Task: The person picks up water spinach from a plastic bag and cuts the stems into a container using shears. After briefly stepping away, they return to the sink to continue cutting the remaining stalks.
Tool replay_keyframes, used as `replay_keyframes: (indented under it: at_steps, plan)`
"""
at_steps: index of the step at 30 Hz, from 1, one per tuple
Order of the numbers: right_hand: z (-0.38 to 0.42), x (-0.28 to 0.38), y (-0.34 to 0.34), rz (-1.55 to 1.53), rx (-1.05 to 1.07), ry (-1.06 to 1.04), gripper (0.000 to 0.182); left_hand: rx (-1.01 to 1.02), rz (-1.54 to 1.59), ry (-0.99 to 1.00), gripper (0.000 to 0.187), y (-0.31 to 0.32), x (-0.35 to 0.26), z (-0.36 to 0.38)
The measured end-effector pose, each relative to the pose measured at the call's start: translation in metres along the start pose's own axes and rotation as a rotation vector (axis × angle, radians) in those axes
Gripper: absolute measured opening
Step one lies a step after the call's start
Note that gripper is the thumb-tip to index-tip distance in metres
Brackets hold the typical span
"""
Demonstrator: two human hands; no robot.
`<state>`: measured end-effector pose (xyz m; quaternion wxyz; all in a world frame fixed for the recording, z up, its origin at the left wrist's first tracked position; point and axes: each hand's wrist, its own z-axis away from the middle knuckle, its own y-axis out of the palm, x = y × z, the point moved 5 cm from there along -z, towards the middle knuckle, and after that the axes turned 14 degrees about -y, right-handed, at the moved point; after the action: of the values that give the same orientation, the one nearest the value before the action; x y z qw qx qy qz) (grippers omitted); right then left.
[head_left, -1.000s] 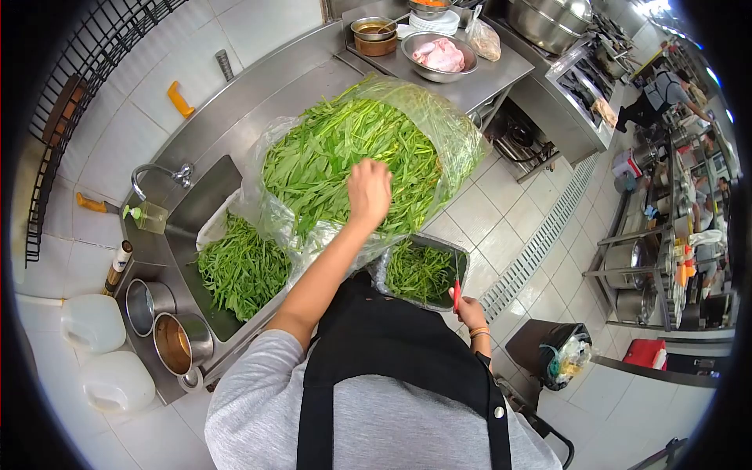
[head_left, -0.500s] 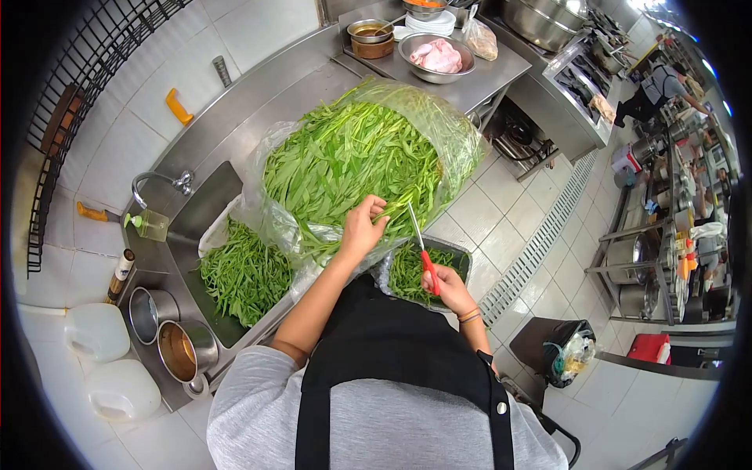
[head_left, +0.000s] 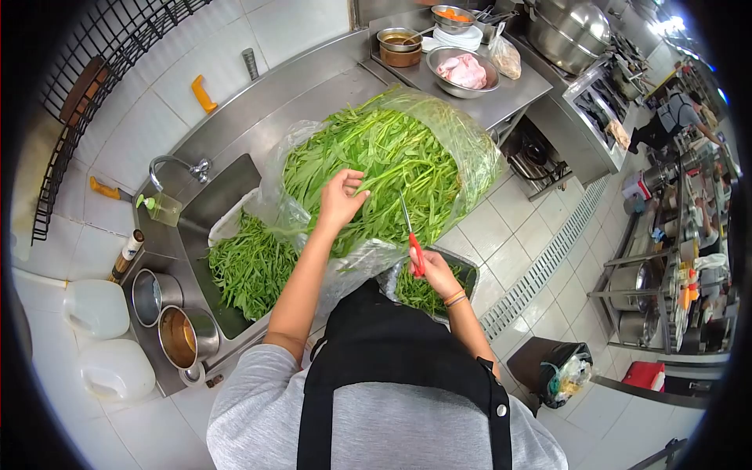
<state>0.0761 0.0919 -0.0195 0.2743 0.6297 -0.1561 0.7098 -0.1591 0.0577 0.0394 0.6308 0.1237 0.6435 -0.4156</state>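
A large clear plastic bag (head_left: 479, 157) lies spread across the sink edge, heaped with long-stemmed leafy greens (head_left: 392, 149). Over the near side of the heap, my left hand (head_left: 341, 202) has its fingers curled on some of the green stems. My right hand (head_left: 437, 280) grips scissors (head_left: 417, 252) by their red handles, with the blades pointing up into the greens, right of my left hand. How far apart the blades are is hard to make out. Cut greens (head_left: 419, 291) fill a container below my right hand. More leafy greens (head_left: 249, 266) lie in the sink at left.
A tap (head_left: 178, 162) and soap bottle (head_left: 163, 208) stand by the sink (head_left: 247, 174). Metal pots (head_left: 186, 338) and white jugs (head_left: 117, 370) sit at lower left. A bowl of raw meat (head_left: 464, 72) rests on the back counter. A bin (head_left: 540, 364) stands right; another person (head_left: 675, 113) is far off.
My left hand has moved left and away from me over the greens. The right hand with the scissors has shifted slightly left. The whole view has turned a little.
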Motion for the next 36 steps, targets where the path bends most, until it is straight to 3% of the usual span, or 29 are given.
replay_keyframes:
  at_steps: [1,4,11,14,23,25,26,28,31,32,36]
  plan:
    - [0.0,0.003,0.003,-0.002,0.003,0.002,0.041,-0.002,-0.002,-0.003,0.037,-0.002,0.007,-0.003]
    - [-0.005,0.017,0.016,-0.054,0.175,-0.184,0.043,0.274,0.333,-0.072,0.04,0.003,0.009,-0.001]
    - [-0.028,0.022,0.019,-0.129,0.12,-0.176,0.046,0.35,0.264,-0.073,0.03,0.009,-0.014,0.023]
    - [-0.03,0.008,0.014,-0.124,0.083,-0.119,0.044,0.321,0.117,-0.072,0.02,0.017,-0.014,0.031]
    - [-0.03,-0.041,-0.01,-0.032,0.027,0.026,0.035,0.183,-0.011,0.018,0.021,0.049,0.039,0.022]
    - [-0.026,-0.04,-0.012,-0.04,0.059,0.022,0.035,0.106,0.026,-0.073,0.022,0.045,0.041,0.02]
    - [-0.025,-0.039,-0.012,-0.047,0.096,0.015,0.034,0.107,0.026,-0.072,0.022,0.045,0.04,0.019]
    - [-0.012,-0.023,-0.013,-0.116,0.07,-0.059,0.035,-0.077,-0.051,0.017,0.021,0.036,0.033,0.019]
    - [0.012,-0.007,-0.02,-0.175,0.027,-0.146,0.038,-0.01,-0.201,0.091,0.021,0.043,0.014,0.029]
    - [0.018,-0.009,-0.025,-0.13,-0.001,-0.119,0.04,0.017,-0.18,0.179,0.021,0.054,0.018,0.028]
    - [0.028,-0.028,-0.037,-0.025,-0.051,0.036,0.048,0.0,-0.278,0.229,0.027,0.091,0.009,0.037]
